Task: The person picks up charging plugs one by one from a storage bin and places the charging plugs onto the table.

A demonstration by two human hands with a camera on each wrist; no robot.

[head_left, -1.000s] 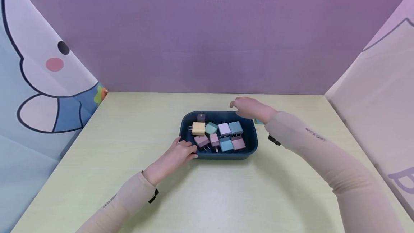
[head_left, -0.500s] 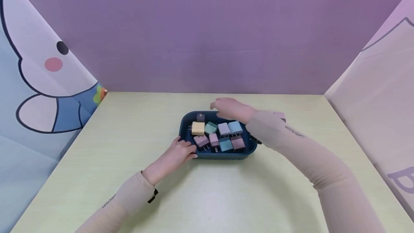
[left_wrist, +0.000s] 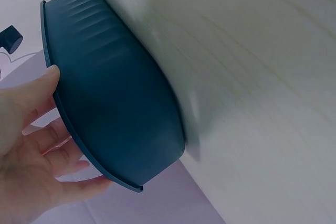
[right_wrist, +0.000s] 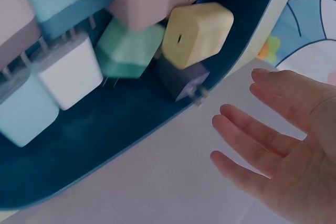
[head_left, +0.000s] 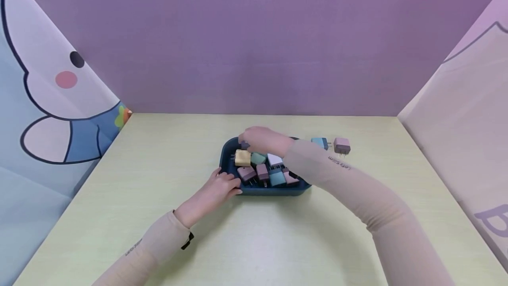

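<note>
A dark blue plastic basin (head_left: 274, 192) holds several wall chargers with metal prongs. My left hand (head_left: 220, 187) grips the basin's front left corner, its thumb (left_wrist: 51, 77) at the rim and its fingers curling over the edge. Over the back left of the basin reaches my right hand (head_left: 263, 138). In the right wrist view its fingers (right_wrist: 247, 129) are spread, with nothing between them. A dark purple charger (right_wrist: 181, 80) lies closest to them, against the back wall. Beside it are a yellow charger (head_left: 243, 157) and a green charger (head_left: 258, 158).
On the table behind the basin's right end lie a blue charger (head_left: 319, 143) and a pink charger (head_left: 342, 145). A purple backdrop (head_left: 254, 47) rises at the table's far edge. Printed cloth panels stand at both sides.
My right hand has moved left along the back of the basin, from its right corner to the dark purple charger. Two chargers on the table have come into view. The left hand stays put.
</note>
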